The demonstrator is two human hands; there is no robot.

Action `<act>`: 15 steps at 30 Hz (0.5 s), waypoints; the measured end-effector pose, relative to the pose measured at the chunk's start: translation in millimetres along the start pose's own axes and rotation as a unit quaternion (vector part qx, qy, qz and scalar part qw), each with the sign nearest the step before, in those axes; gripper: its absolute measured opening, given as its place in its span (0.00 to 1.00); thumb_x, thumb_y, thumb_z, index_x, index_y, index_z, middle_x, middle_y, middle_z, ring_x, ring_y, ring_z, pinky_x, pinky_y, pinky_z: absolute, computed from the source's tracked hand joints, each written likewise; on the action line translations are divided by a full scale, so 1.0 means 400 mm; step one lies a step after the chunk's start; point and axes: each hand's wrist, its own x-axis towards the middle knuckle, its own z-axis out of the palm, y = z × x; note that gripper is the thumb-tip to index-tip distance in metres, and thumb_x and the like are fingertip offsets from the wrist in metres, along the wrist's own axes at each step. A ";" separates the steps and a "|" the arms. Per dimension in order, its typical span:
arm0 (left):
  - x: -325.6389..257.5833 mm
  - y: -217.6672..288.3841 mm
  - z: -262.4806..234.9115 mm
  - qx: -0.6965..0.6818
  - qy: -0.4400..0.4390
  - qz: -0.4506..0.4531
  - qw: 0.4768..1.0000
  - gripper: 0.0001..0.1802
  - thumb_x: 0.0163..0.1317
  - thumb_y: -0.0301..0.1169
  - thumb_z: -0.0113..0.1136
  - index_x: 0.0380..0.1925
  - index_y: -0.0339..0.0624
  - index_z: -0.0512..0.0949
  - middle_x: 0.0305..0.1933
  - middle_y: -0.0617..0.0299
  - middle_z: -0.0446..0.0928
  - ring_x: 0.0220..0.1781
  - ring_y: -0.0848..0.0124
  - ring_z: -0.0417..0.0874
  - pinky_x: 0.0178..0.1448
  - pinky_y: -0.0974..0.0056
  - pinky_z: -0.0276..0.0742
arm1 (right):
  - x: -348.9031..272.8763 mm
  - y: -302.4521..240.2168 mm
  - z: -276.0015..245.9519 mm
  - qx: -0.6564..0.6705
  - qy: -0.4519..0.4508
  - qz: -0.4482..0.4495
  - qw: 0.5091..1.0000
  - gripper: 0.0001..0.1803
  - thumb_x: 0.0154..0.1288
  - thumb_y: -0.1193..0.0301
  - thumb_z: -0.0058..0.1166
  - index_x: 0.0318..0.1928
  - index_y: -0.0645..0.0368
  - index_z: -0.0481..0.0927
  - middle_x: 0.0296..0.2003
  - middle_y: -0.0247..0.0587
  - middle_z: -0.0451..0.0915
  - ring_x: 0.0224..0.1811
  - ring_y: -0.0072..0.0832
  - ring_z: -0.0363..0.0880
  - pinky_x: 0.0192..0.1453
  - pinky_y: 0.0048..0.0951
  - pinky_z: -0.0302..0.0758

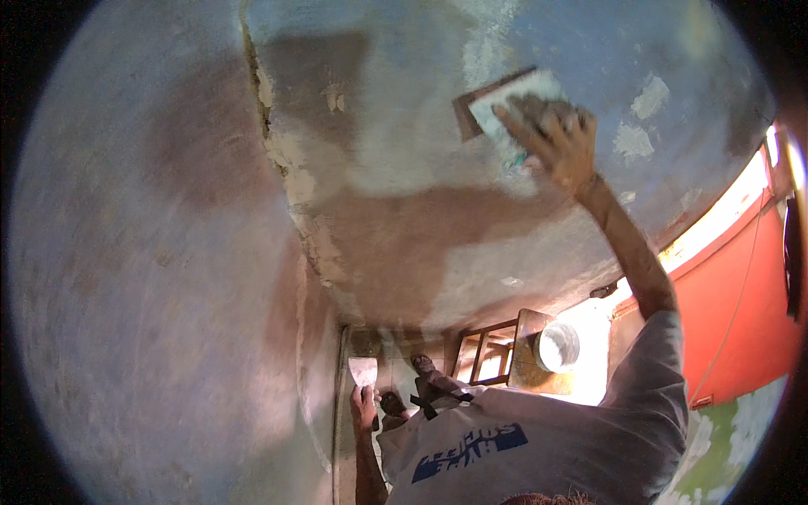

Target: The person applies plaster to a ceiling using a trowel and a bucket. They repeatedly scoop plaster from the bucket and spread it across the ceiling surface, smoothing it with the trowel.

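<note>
Raised high at the right, my right hand (555,143) presses a pale, flat rectangular pad (528,88) against the blue-grey wall (404,109). Its fingers are spread over the back of the pad, and motion blur hides what the pad is made of. Low in the view, my left hand (364,408) is closed round a putty knife (363,369) whose wide, pale blade points away from me. A rough crack with patchy filler (290,172) runs down the wall corner between the two hands, left of the pad.
A wooden stool or small ladder (486,352) stands at the wall's foot beside my feet (422,364). On its top sits a white bucket (558,347). To the right are a bright opening and a red wall (732,295) with a hanging cord. Bare pale patches (633,141) mark the blue-grey wall.
</note>
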 end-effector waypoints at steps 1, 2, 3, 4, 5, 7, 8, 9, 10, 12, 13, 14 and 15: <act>0.010 -0.022 -0.002 -0.011 -0.012 -0.045 0.999 0.15 0.69 0.36 0.45 0.38 0.32 0.72 0.31 0.51 0.80 0.28 0.64 0.81 0.35 0.58 0.74 | 0.022 0.051 0.023 -0.005 0.009 -0.038 0.999 0.28 0.61 0.58 0.54 0.63 0.39 0.72 0.57 0.23 0.72 0.54 0.26 0.69 0.56 0.39 0.62; 0.019 -0.038 0.000 -0.024 -0.026 -0.095 0.995 0.15 0.69 0.36 0.45 0.38 0.32 0.72 0.31 0.51 0.80 0.28 0.63 0.81 0.35 0.58 0.74 | 0.035 0.093 0.051 -0.008 0.013 -0.079 0.997 0.28 0.62 0.58 0.54 0.64 0.38 0.70 0.58 0.23 0.72 0.56 0.25 0.69 0.58 0.39 0.61; 0.025 -0.044 0.002 -0.005 -0.038 -0.089 0.995 0.15 0.69 0.36 0.46 0.38 0.32 0.73 0.31 0.51 0.80 0.28 0.62 0.81 0.36 0.58 0.74 | 0.036 0.122 0.071 -0.010 -0.012 -0.091 0.996 0.32 0.59 0.58 0.55 0.66 0.37 0.67 0.59 0.25 0.69 0.58 0.27 0.67 0.60 0.42 0.61; 0.032 -0.050 -0.001 0.015 -0.048 -0.083 0.995 0.16 0.69 0.36 0.46 0.39 0.32 0.73 0.31 0.51 0.80 0.29 0.62 0.81 0.36 0.57 0.74 | 0.033 0.146 0.093 -0.011 -0.036 -0.101 0.994 0.36 0.57 0.59 0.56 0.68 0.35 0.63 0.61 0.26 0.67 0.60 0.28 0.65 0.63 0.44 0.61; 0.041 -0.056 -0.004 0.035 -0.058 -0.078 0.995 0.16 0.69 0.37 0.46 0.39 0.32 0.73 0.31 0.50 0.80 0.29 0.61 0.81 0.37 0.57 0.74 | 0.025 0.162 0.105 -0.011 -0.060 -0.112 0.992 0.40 0.55 0.60 0.57 0.69 0.34 0.60 0.62 0.28 0.64 0.62 0.30 0.63 0.65 0.47 0.61; 0.072 -0.164 0.004 0.053 -0.026 -0.041 0.997 0.17 0.69 0.38 0.46 0.39 0.31 0.73 0.32 0.50 0.80 0.30 0.60 0.80 0.38 0.57 0.74 | 0.005 0.182 0.099 -0.006 -0.080 -0.100 0.992 0.41 0.54 0.60 0.58 0.70 0.34 0.59 0.63 0.29 0.63 0.63 0.31 0.62 0.66 0.47 0.60; 0.075 -0.205 -0.007 0.066 -0.011 -0.023 0.997 0.17 0.69 0.38 0.46 0.40 0.31 0.73 0.33 0.50 0.80 0.30 0.59 0.80 0.38 0.56 0.74 | -0.007 0.175 0.089 -0.002 -0.092 -0.092 0.991 0.42 0.53 0.60 0.59 0.70 0.34 0.58 0.63 0.30 0.63 0.64 0.31 0.61 0.67 0.47 0.60; 0.072 -0.199 -0.006 0.058 -0.004 -0.025 0.998 0.17 0.69 0.38 0.46 0.40 0.31 0.73 0.33 0.50 0.80 0.30 0.60 0.80 0.38 0.57 0.74 | -0.005 0.169 0.076 0.012 -0.092 -0.080 0.992 0.43 0.52 0.61 0.60 0.70 0.35 0.59 0.63 0.30 0.63 0.62 0.32 0.62 0.67 0.47 0.59; 0.069 -0.193 -0.005 0.050 0.004 -0.028 0.998 0.17 0.69 0.37 0.46 0.40 0.31 0.73 0.33 0.50 0.80 0.29 0.61 0.81 0.37 0.57 0.74 | -0.011 0.158 0.074 0.022 -0.099 -0.065 0.993 0.42 0.53 0.61 0.59 0.70 0.36 0.59 0.63 0.30 0.63 0.61 0.33 0.63 0.67 0.47 0.60; 0.039 -0.122 -0.007 0.027 0.005 -0.027 0.999 0.16 0.69 0.37 0.47 0.39 0.31 0.74 0.33 0.50 0.80 0.28 0.62 0.81 0.36 0.58 0.75 | -0.046 0.138 0.055 0.040 -0.119 -0.034 0.992 0.40 0.54 0.62 0.58 0.70 0.37 0.60 0.62 0.31 0.63 0.59 0.34 0.63 0.66 0.47 0.61; 0.014 0.005 0.000 0.009 -0.010 -0.019 1.000 0.15 0.69 0.36 0.47 0.39 0.31 0.74 0.33 0.51 0.80 0.28 0.64 0.81 0.35 0.59 0.75 | -0.085 0.142 0.028 0.025 -0.137 -0.014 0.990 0.39 0.55 0.66 0.56 0.69 0.37 0.61 0.62 0.33 0.64 0.59 0.34 0.64 0.64 0.45 0.62; -0.004 0.078 0.003 -0.008 -0.024 -0.012 1.000 0.15 0.70 0.35 0.47 0.38 0.31 0.74 0.32 0.51 0.80 0.27 0.65 0.81 0.35 0.60 0.75 | -0.138 0.142 0.004 0.011 -0.155 0.007 0.988 0.37 0.57 0.69 0.54 0.69 0.37 0.63 0.62 0.34 0.64 0.58 0.35 0.65 0.61 0.44 0.63; -0.018 0.054 0.002 0.044 -0.002 0.062 0.997 0.14 0.70 0.34 0.48 0.38 0.31 0.74 0.31 0.52 0.80 0.27 0.66 0.81 0.34 0.61 0.75 | -0.139 0.124 0.013 0.009 -0.153 0.016 0.988 0.36 0.58 0.73 0.52 0.68 0.38 0.64 0.62 0.35 0.65 0.57 0.35 0.66 0.59 0.42 0.64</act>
